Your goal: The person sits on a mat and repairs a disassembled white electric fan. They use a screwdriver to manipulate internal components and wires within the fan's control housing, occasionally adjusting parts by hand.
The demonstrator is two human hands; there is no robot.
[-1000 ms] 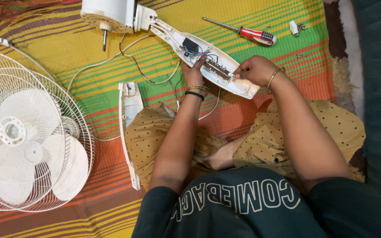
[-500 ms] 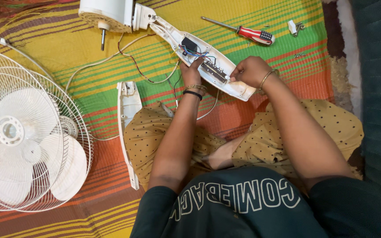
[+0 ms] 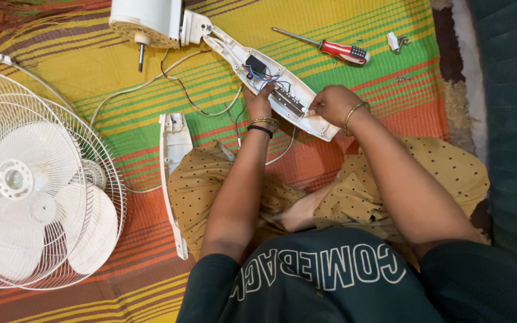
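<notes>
Both hands barely shifted since before. Left hand (image 3: 259, 101) pinched wires inside the opened white plastic fan housing (image 3: 270, 84). Right hand (image 3: 330, 104) curled around its near edge.

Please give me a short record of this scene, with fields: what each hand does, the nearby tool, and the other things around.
left hand: fingers on the open white fan housing, near the coloured wires
right hand: touching the dark switch strip inside the housing
tool: red-handled screwdriver, lying apart on the striped mat
motor: white fan motor at the housing's far end
cover: white cover panel, beside the person's knee
fan: white grille with blades, on the left
</notes>
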